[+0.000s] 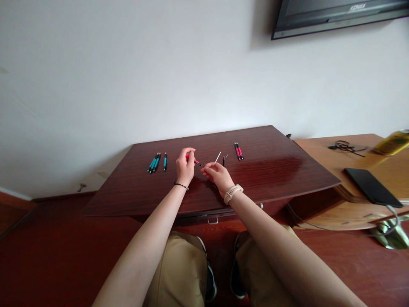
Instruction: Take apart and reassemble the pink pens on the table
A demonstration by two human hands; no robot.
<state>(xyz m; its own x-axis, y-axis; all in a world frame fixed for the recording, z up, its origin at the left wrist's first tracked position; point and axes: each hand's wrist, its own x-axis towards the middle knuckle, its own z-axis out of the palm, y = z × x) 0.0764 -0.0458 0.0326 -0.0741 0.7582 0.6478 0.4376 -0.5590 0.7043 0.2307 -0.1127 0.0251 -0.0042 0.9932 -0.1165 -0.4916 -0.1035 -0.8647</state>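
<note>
My left hand (185, 165) grips a pink pen (195, 161) with a black tip, held just above the dark wooden desk (281, 170). My right hand (216, 174) sits close beside it, fingertips pinched near the pen's tip; whether it holds a small part I cannot tell. Just beyond my right hand lie a thin white refill (218, 156), a small black piece (223, 161) and a tiny spring-like bit (226, 156). Several teal pens (156, 162) lie at the left of the desk. Two pink pens (238, 151) lie at the right.
A lighter wooden table (322, 149) adjoins the desk at the right, with a black tablet (370, 186), a coiled black cable (345, 146) and a yellow bottle (392, 143). A screen (335, 15) hangs on the white wall. My knees are under the desk's drawer handle (212, 220).
</note>
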